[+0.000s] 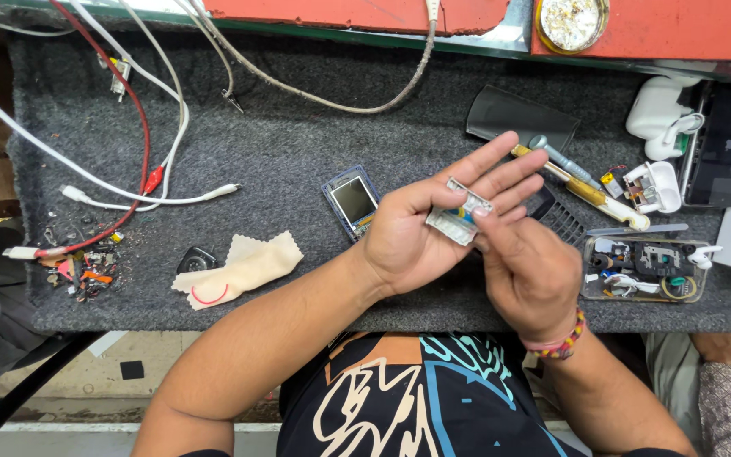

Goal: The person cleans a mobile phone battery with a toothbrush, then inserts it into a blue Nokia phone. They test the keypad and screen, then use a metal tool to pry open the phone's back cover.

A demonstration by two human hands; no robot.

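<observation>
The surface is covered in dark grey felt. The small part in the hands is white with a blue patch. The cloth is pale cream with a red curved mark. Cables are white and one red. The bracelet has red, yellow and pink beads. The shirt is black with cream and blue print.

place: small electronics repair workshop | signs: grey felt-covered surface, tangled white charging cables, clear plastic tray of tiny parts, metal-tipped screwdrivers
</observation>
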